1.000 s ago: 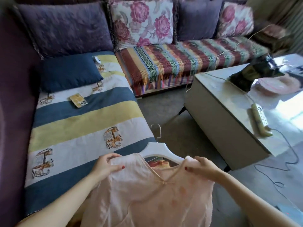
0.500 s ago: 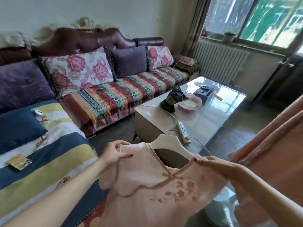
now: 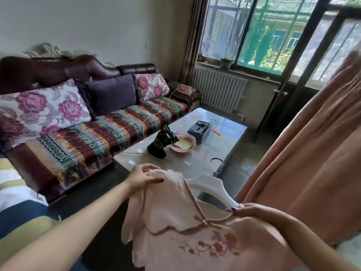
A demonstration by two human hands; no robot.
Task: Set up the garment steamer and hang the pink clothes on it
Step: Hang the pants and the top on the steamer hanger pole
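A person's left hand point(image 3: 142, 178) and right hand point(image 3: 252, 212) each pinch a shoulder of a pink embroidered blouse point(image 3: 195, 231), draped on a white hanger point(image 3: 211, 184) above the floor beside the counter point(image 3: 207, 153). Hanging appears to be under way; next, its hook point(image 3: 217, 161) likely needs the steamer's pole, unseen here.

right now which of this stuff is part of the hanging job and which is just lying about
Part of the job:
pink top, held at the shoulders by the left hand and right hand
white hanger inside its neck

Lying about:
pink bowl on the table
dark box
purple cushion on the sofa
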